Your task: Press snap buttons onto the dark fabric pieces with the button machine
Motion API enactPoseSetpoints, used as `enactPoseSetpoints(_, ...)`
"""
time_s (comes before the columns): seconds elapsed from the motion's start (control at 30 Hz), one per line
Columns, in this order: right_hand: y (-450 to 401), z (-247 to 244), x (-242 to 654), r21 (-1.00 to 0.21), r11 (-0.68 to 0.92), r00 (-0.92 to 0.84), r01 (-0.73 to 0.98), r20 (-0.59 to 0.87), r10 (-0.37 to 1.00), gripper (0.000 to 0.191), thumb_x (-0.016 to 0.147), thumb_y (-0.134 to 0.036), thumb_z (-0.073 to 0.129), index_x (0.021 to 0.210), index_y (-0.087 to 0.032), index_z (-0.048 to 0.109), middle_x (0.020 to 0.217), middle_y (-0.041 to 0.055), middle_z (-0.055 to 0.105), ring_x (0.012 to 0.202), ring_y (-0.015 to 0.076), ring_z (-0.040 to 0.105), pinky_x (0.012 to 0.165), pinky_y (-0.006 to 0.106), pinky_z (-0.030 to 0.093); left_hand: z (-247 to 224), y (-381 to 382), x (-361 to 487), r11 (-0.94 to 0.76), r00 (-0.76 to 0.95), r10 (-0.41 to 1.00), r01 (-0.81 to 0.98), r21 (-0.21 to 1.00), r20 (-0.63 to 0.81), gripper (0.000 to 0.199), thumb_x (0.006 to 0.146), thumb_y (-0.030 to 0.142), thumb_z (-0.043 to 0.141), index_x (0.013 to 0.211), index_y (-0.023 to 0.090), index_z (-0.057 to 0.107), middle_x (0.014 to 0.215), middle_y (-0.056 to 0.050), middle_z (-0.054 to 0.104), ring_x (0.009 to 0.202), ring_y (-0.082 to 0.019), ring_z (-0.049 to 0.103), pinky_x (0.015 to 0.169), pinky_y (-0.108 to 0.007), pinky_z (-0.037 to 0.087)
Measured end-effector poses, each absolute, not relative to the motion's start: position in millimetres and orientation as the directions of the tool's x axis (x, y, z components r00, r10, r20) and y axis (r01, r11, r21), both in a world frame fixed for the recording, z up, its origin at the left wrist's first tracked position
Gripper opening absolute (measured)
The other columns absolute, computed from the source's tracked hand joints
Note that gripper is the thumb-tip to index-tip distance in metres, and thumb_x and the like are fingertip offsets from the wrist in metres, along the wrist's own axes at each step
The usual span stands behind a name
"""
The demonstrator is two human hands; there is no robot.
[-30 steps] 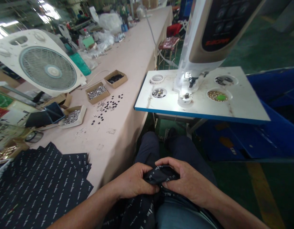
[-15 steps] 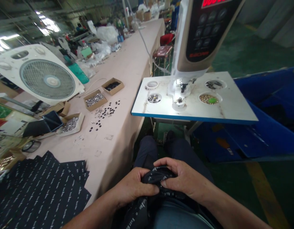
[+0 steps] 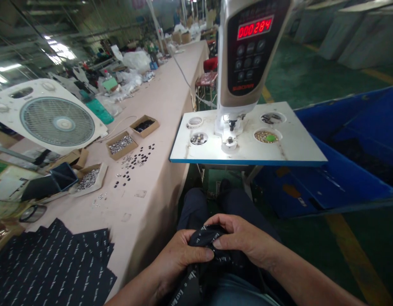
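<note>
Bunched black fabric point(image 3: 206, 236) with white lettering lies over my lap, part of it hanging down like a band. My left hand point(image 3: 186, 253) grips it from the left, thumb pressed on top. From the right, my right hand point(image 3: 239, 238) pinches the same fabric between thumb and fingers. Folds hide the fingertips of both hands. Beyond my knees stands a snap-fastening machine point(image 3: 247, 55) with a red digital display, its press head over a small die point(image 3: 229, 142) on a white work plate point(image 3: 196, 156). Neither hand touches the machine.
On the long table point(image 3: 158, 170) at left are a box fan point(image 3: 61, 121), small boxes of metal snap parts point(image 3: 121, 144), loose black caps point(image 3: 128, 173) and stacked black printed fabric pieces point(image 3: 56, 267). A blue fabric bin point(image 3: 343, 144) stands at right.
The view has tilted up and shifted slightly right, so the machine's display now shows fully. Both hands keep their hold on the fabric, with barely any movement.
</note>
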State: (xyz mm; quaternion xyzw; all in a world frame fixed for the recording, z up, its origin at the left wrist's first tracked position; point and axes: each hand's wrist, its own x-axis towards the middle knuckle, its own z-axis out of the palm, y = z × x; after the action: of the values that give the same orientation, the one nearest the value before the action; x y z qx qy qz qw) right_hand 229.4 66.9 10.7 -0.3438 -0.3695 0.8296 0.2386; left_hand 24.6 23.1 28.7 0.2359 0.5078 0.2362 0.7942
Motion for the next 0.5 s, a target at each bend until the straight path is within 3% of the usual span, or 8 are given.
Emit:
enactPoseSetpoints(0.13, 68.6, 5.8, 230.2, -0.725, -0.652, -0.67, -0.224, -0.372, 0.643, 0.044, 0.061, -0.024, 0.086, 0.101, -0.016, 0.071, 0.093, 0.0021, 0.073, 0.086, 0.0174, 0.064, 0.079, 0.027, 0.049, 28.1, 26.0, 28.8, 0.782, 0.422, 0.61, -0.186, 0.595, -0.67, 0.048, 0.056, 0.033, 0.092, 0.094, 0.007, 0.076, 0.079, -0.011, 0.073, 0.066, -0.015, 0.065, 0.07, -0.024, 0.052)
enactPoseSetpoints(0.27, 67.4, 6.3, 234.5, -0.778, -0.59, -0.644, -0.215, -0.342, 0.685, 0.047, 0.063, -0.032, 0.087, 0.104, -0.017, 0.071, 0.095, 0.0025, 0.072, 0.09, 0.0186, 0.064, 0.079, 0.027, 0.048, 28.1, 30.4, 31.2, 0.774, 0.447, 0.613, -0.177, 0.607, -0.651, 0.046, 0.058, 0.034, 0.091, 0.092, 0.007, 0.076, 0.078, -0.011, 0.072, 0.065, -0.016, 0.065, 0.069, -0.025, 0.051)
enactPoseSetpoints(0.4, 69.1, 12.4, 242.0, -0.877, -0.471, -0.681, -0.095, -0.287, 0.674, 0.057, 0.068, -0.045, 0.083, 0.116, -0.018, 0.067, 0.106, 0.0062, 0.073, 0.1, 0.0255, 0.066, 0.085, 0.033, 0.05, 22.4, 34.5, 32.2, 0.748, 0.451, 0.642, -0.185, 0.638, -0.621, 0.046, 0.054, 0.032, 0.09, 0.09, 0.006, 0.077, 0.078, -0.009, 0.071, 0.063, -0.014, 0.061, 0.068, -0.025, 0.047)
enactPoseSetpoints(0.5, 75.7, 20.4, 243.5, -0.926, -0.376, -0.696, 0.034, -0.292, 0.656, 0.06, 0.068, -0.047, 0.079, 0.12, -0.019, 0.067, 0.112, 0.0089, 0.074, 0.106, 0.0312, 0.066, 0.091, 0.038, 0.051, 9.8, 36.3, 30.8, 0.718, 0.433, 0.669, -0.166, 0.676, -0.605, 0.044, 0.049, 0.033, 0.091, 0.081, 0.008, 0.076, 0.07, -0.004, 0.065, 0.056, -0.009, 0.053, 0.059, -0.021, 0.039)
